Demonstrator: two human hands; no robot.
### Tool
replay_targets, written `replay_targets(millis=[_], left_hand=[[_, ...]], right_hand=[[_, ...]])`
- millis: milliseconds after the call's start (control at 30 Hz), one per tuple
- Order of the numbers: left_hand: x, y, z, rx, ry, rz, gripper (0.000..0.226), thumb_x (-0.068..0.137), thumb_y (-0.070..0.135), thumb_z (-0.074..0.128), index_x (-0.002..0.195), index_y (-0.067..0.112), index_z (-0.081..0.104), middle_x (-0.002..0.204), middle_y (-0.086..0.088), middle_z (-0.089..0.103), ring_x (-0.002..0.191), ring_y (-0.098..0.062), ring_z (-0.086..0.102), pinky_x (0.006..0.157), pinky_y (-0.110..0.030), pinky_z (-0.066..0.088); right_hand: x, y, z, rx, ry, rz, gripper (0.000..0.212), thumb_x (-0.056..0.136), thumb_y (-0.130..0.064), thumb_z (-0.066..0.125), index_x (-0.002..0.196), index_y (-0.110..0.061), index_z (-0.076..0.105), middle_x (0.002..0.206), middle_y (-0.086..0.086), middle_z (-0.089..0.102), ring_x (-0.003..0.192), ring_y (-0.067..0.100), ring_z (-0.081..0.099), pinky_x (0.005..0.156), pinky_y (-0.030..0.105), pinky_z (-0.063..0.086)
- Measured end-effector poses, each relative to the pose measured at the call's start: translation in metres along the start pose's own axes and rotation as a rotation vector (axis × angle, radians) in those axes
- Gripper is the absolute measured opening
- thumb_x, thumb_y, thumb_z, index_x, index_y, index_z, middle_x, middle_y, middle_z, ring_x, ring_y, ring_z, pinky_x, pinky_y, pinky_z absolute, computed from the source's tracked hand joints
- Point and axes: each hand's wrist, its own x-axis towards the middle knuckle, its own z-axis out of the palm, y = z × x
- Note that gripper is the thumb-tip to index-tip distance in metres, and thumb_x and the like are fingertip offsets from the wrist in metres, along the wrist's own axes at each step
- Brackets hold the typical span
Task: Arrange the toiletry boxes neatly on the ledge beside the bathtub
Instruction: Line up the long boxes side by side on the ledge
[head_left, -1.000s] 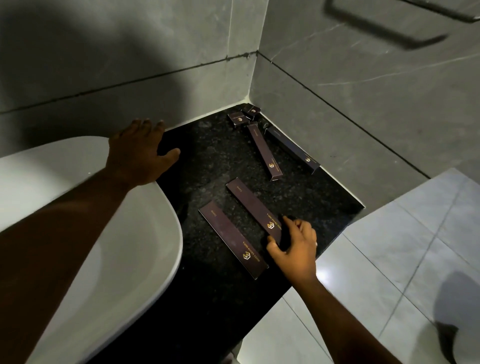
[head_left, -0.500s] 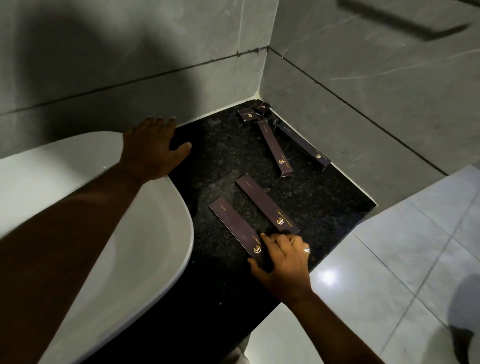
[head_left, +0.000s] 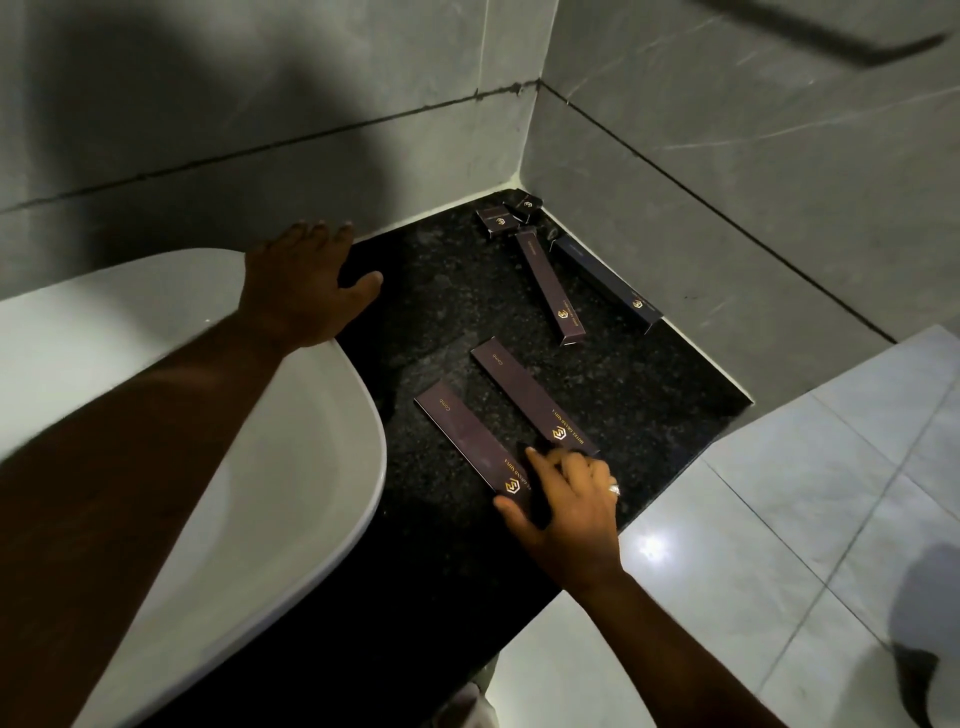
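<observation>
Nearest to the camera, the right hand (head_left: 566, 512) is low over the dark stone ledge (head_left: 441, 291), at the near end of the nearest long box (head_left: 470, 441). Its thumb lies at the box's near corner and its fingers (head_left: 545, 462) curl over the end toward the gap between this box and the second long box (head_left: 532, 397). The hand touches the end of the nearest box, but I cannot tell if it really grips it or only pushes it; the fingers are half bent, not fully closed. A ring is visible on this hand.

These two long boxes lie flat, almost parallel, a little apart, both slanted to the ledge edge. In my judgement this pair is nearly lined up, and the hand is now adjusting the nearest one.

On the left, the left hand (head_left: 306, 291) rests flat with spread fingers on the rim of the white bathtub (head_left: 311, 467). It holds nothing and seems only to support the body.

Farther away, a third long box (head_left: 549, 286) lies at another angle, pointing toward the corner. Beside it a darker long box (head_left: 605, 283) lies close along the right wall. In the far corner, two small boxes (head_left: 506, 215) sit close together, each turned its own way.

So the task looks only begun. All boxes are on the ledge, but the far four do not look arranged: they share no common direction or row. The work left is probably to bring these into line with the near pair.
</observation>
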Motion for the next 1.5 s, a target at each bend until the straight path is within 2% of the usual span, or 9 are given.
replay_targets(millis=[67, 133, 200, 333, 767, 1333, 1500], left_hand=[[0.001, 0.0, 0.001, -0.013, 0.008, -0.006, 0.085, 0.078, 0.065, 0.028, 0.145, 0.012, 0.032, 0.151, -0.019, 0.036, 0.14, -0.038, 0.03, 0.114, -0.054, 0.024], [0.001, -0.001, 0.002, -0.015, 0.001, -0.01, 0.085, 0.078, 0.066, 0.027, 0.145, 0.013, 0.032, 0.151, -0.019, 0.035, 0.141, -0.037, 0.029, 0.114, -0.054, 0.023], [0.002, -0.001, 0.003, -0.007, -0.004, -0.011, 0.085, 0.078, 0.066, 0.027, 0.145, 0.014, 0.031, 0.151, -0.019, 0.036, 0.141, -0.037, 0.029, 0.114, -0.054, 0.024], [0.003, -0.004, 0.003, -0.007, 0.012, -0.01, 0.084, 0.079, 0.065, 0.028, 0.144, 0.013, 0.033, 0.15, -0.019, 0.038, 0.139, -0.038, 0.031, 0.114, -0.054, 0.025], [0.001, -0.003, 0.003, 0.006, 0.013, 0.012, 0.088, 0.078, 0.069, 0.024, 0.143, 0.011, 0.035, 0.148, -0.02, 0.041, 0.137, -0.04, 0.034, 0.111, -0.057, 0.028], [0.002, -0.002, 0.001, 0.012, 0.023, 0.027, 0.087, 0.079, 0.067, 0.026, 0.141, 0.008, 0.037, 0.143, -0.023, 0.045, 0.133, -0.042, 0.038, 0.108, -0.057, 0.032], [0.001, -0.002, 0.004, 0.006, 0.015, 0.011, 0.085, 0.079, 0.067, 0.026, 0.142, 0.011, 0.035, 0.146, -0.02, 0.042, 0.136, -0.04, 0.035, 0.11, -0.057, 0.029]], right_hand=[[0.003, 0.004, -0.002, 0.039, 0.064, 0.176, 0.068, 0.077, -0.067, 0.054, 0.126, -0.019, 0.058, 0.115, 0.006, 0.054, 0.103, 0.024, 0.047, 0.086, 0.035, 0.04], [0.009, 0.013, -0.004, 0.042, 0.123, 0.342, 0.069, 0.077, -0.064, 0.055, 0.129, -0.02, 0.054, 0.122, 0.01, 0.051, 0.11, 0.028, 0.044, 0.093, 0.039, 0.039], [0.017, 0.024, -0.006, 0.002, 0.095, 0.397, 0.069, 0.075, -0.06, 0.057, 0.131, -0.02, 0.052, 0.124, 0.01, 0.051, 0.111, 0.03, 0.043, 0.093, 0.042, 0.04], [0.025, 0.037, -0.006, -0.033, -0.001, 0.346, 0.066, 0.073, -0.054, 0.058, 0.128, -0.018, 0.057, 0.113, 0.006, 0.055, 0.103, 0.029, 0.046, 0.087, 0.041, 0.041], [0.024, 0.038, -0.009, -0.011, 0.0, 0.351, 0.058, 0.073, -0.049, 0.061, 0.121, -0.017, 0.063, 0.102, 0.007, 0.056, 0.097, 0.03, 0.049, 0.084, 0.042, 0.042], [0.024, 0.039, -0.008, -0.02, -0.025, 0.36, 0.057, 0.077, -0.046, 0.065, 0.125, -0.017, 0.06, 0.106, 0.006, 0.054, 0.1, 0.027, 0.048, 0.086, 0.041, 0.041], [0.023, 0.038, -0.011, -0.006, -0.044, 0.363, 0.061, 0.077, -0.05, 0.062, 0.128, -0.017, 0.057, 0.109, 0.006, 0.053, 0.103, 0.027, 0.047, 0.088, 0.041, 0.04]])
